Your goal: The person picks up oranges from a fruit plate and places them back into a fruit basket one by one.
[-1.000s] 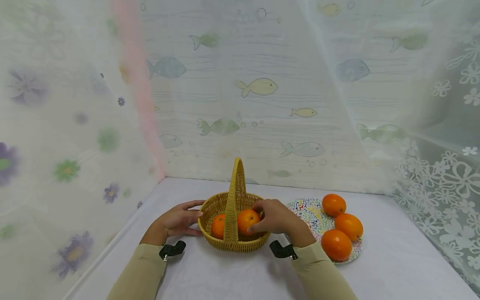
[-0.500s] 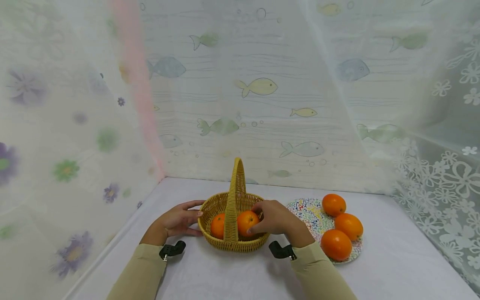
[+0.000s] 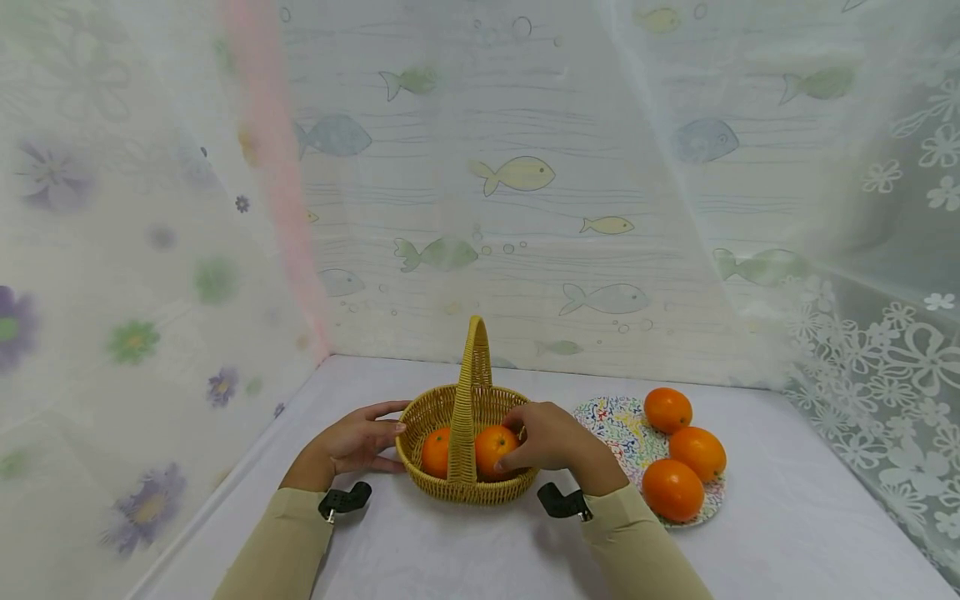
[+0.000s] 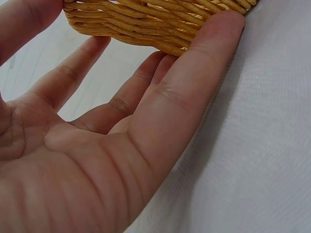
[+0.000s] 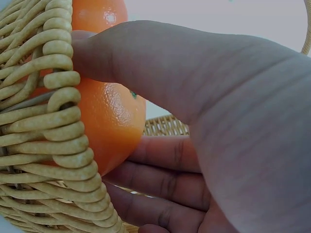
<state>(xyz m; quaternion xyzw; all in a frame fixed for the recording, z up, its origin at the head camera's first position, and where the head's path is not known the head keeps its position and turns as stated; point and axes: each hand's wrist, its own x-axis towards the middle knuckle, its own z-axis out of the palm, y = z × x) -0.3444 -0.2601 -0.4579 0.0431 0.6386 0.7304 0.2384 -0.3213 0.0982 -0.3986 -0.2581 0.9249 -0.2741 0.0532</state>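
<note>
A yellow wicker basket (image 3: 468,494) with a tall arched handle (image 3: 462,417) stands on the white cloth. Inside it, left of the handle, lies an orange (image 3: 437,452). On the handle's right side my right hand (image 3: 551,437) holds a second orange (image 3: 493,450) low in the basket. The right wrist view has the thumb across this orange (image 5: 114,121) and the fingers round its other side. My left hand (image 3: 360,442) touches the basket's left end with spread, mostly straight fingers. In the left wrist view, the fingertips (image 4: 226,24) meet the woven wall (image 4: 141,22).
To the right lies a round plate (image 3: 615,421) with a multicoloured speckled pattern. Three oranges rest on its right part, including a near one (image 3: 672,490). Sheer curtains (image 3: 517,250) with fish and flower prints hang behind and at both sides of the white tablecloth (image 3: 435,558).
The right hand and the orange in it have sunk slightly lower in the basket. My left hand, the basket and the plate have stayed in place.
</note>
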